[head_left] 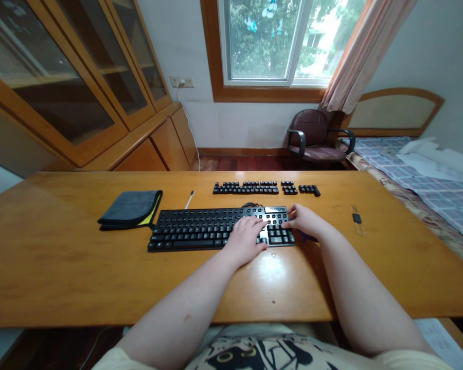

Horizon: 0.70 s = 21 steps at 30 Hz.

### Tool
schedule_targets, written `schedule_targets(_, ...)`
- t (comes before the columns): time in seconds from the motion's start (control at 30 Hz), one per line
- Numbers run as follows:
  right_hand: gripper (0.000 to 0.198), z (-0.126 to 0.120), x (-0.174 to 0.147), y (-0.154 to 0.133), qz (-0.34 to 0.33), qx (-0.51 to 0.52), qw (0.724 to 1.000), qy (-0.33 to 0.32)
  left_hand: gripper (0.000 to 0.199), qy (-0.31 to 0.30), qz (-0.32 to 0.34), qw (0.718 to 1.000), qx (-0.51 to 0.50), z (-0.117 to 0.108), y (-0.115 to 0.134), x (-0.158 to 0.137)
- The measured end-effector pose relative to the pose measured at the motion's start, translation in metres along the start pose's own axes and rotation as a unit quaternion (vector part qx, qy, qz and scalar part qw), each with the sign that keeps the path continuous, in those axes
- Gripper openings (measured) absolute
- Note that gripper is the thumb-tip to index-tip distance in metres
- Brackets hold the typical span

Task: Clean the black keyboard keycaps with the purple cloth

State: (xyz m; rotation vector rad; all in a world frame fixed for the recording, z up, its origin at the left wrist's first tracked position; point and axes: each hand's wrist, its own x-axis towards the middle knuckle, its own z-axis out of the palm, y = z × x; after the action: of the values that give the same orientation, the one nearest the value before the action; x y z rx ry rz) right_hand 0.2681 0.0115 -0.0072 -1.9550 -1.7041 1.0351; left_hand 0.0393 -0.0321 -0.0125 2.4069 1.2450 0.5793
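On the counter [100, 277], the keyboard [189, 231] is overlaid by the left hand [245, 237], fingers [259, 225] spread, presumably for steadiness, while the right hand [305, 220] is curled at the number pad [277, 240], its grip impossible to tell, and keycaps [247, 189] are rowed beyond, seemingly for order.

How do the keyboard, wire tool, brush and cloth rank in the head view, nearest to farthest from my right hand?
From your right hand:
1. Keyboard: its right end is at your fingertips.
2. Wire tool: off to the right.
3. Brush: to the left, beyond the keyboard's far edge.
4. Cloth: farthest left.
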Motion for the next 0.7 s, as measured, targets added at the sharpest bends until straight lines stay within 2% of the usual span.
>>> schedule_targets(0.07, 0.044, -0.004, 0.004, 0.005, -0.023, 0.008, 1.0, 0.006, 0.064, 0.0, 0.001, 1.0, -0.003, -0.001, 0.0, 0.0)
schedule_targets(0.13, 0.037, -0.011, 0.011, 0.014, -0.027, 0.027, 0.996, 0.075, 0.063, -0.003, 0.0, 1.0, -0.006, -0.001, -0.001, -0.001)
schedule_targets(0.17, 0.038, -0.015, 0.016, 0.02, -0.013, 0.038, 0.989, 0.144, 0.062, -0.004, -0.001, 1.0, -0.007, -0.002, -0.001, -0.001)
schedule_targets(0.23, 0.036, -0.024, 0.027, 0.034, 0.059, 0.02, 0.942, 0.33, 0.062, -0.007, -0.003, 1.0, -0.007, -0.002, -0.001, -0.001)
schedule_targets(0.3, 0.029, -0.032, 0.039, 0.049, 0.105, -0.017, 0.896, 0.432, 0.062, -0.007, -0.003, 1.0, -0.007, -0.001, -0.002, 0.0)
schedule_targets(0.4, 0.03, -0.038, 0.052, 0.064, 0.127, -0.027, 0.883, 0.452, 0.062, -0.004, 0.002, 1.0, -0.008, 0.0, -0.003, 0.0)
schedule_targets(0.7, 0.041, -0.039, 0.067, 0.072, 0.127, -0.038, 0.894, 0.429, 0.061, -0.002, 0.012, 1.0, -0.005, 0.0, -0.004, 0.001)
